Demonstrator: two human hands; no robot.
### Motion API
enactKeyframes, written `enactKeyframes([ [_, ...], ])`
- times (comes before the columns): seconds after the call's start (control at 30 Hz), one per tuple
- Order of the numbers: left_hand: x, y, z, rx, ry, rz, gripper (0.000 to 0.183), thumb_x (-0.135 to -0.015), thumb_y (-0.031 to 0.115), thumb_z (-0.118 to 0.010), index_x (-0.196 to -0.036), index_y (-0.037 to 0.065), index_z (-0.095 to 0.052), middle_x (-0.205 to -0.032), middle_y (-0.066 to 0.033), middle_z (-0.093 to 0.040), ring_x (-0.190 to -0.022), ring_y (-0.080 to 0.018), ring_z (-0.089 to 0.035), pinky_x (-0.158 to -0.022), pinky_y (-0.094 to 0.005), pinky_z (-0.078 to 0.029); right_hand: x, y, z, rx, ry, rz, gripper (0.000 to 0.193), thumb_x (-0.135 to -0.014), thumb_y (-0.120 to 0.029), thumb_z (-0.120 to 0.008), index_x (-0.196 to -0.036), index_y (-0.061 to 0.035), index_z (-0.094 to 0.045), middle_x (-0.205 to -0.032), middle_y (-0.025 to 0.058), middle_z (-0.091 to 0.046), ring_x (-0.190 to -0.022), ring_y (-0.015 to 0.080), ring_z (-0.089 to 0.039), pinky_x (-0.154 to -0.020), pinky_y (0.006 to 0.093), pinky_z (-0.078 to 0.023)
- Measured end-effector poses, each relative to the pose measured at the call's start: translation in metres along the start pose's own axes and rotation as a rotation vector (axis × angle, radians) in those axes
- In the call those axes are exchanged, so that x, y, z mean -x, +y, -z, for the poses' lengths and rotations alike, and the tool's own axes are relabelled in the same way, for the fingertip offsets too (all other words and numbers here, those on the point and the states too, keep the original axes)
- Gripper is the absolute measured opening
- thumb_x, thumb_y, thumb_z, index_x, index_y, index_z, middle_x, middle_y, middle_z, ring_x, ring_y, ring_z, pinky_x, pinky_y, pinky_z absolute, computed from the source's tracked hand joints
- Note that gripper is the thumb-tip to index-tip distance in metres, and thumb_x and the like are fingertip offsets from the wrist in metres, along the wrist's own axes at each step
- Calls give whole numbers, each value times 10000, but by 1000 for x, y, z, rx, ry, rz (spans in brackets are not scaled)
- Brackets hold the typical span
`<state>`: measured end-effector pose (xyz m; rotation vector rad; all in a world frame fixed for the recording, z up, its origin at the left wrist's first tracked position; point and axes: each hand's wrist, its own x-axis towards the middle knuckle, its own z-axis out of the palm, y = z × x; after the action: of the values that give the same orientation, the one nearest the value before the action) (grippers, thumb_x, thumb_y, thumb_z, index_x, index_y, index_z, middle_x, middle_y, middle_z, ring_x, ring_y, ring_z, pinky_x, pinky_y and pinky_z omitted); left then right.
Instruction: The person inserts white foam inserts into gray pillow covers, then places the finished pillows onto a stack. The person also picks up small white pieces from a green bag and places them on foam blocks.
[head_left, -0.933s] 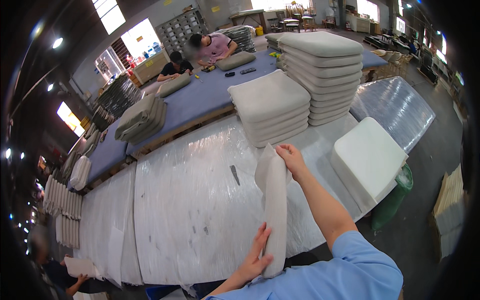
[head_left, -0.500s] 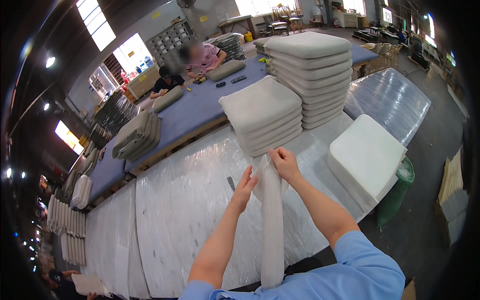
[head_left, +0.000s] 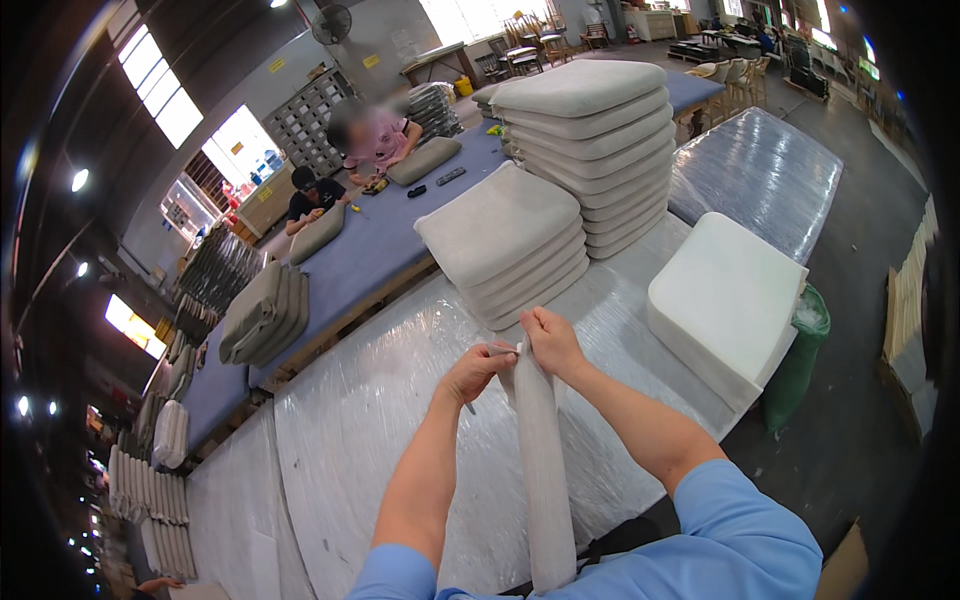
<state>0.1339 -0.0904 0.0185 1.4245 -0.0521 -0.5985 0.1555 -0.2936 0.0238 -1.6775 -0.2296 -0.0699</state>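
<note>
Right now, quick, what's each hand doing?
Left hand: closed, pinching the cover near its far end.
Right hand: closed, holding the cover's far end too.

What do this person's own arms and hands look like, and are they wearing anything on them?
The left sleeve and right sleeve are plain light blue, short and loose, with no markings that I can see. Below them both arms are bare. The left hand and right hand wear no gloves; no watch or cables show. Any ring is too small to tell.
</note>
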Motion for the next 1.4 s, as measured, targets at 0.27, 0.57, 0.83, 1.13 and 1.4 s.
enactKeyframes([
  [0.27, -1, -27, -47, 138, 170, -96, 400, -1043, 426, -616, -1191, 61, -685, -1087, 5, -707, -1005, -114, -617, -923, -282, -463, -8, -11, 2, 301, -54, -29, 510, -846, -474, -731, -675, -10, -609, -720, 192, -655, -687, 379, -624, -666, 482, -479],
  [0.57, -5, -38, -70, 149, 541, -234, 487, -1047, 459, -592, -1095, -18, -675, -983, -83, -702, -840, -158, -658, -706, -324, -531, -20, -22, -11, 556, -178, -190, 257, -813, -263, -703, -778, -9, -723, -851, 228, -716, -827, 399, -697, -757, 490, -537],
  [0.83, -7, -27, -83, 135, 727, -191, 610, -1013, 507, -614, -998, -98, -685, -898, -143, -700, -805, -199, -670, -685, -365, -544, -36, -2, -20, 686, -234, -212, 286, -816, -230, -660, -979, -31, -785, -1039, 236, -741, -989, 415, -709, -873, 477, -558],
  [1.13, -14, -49, -84, 294, 576, -133, 640, -1008, 510, -604, -1092, -122, -650, -992, -167, -690, -864, -229, -671, -730, -392, -550, -35, 44, -11, 969, -562, -9, 331, -887, -275, -602, -966, -11, -786, -1046, 237, -740, -971, 416, -710, -853, 477, -558],
  [1.4, 3, -39, -76, 286, 516, -150, 618, -1025, 498, -587, -1267, -71, -600, -1183, -149, -670, -1051, -235, -655, -898, -372, -539, -36, 34, -24, 717, -389, -194, 366, -833, -277, -654, -1038, 1, -772, -1129, 234, -729, -1075, 398, -690, -914, 463, -546],
])
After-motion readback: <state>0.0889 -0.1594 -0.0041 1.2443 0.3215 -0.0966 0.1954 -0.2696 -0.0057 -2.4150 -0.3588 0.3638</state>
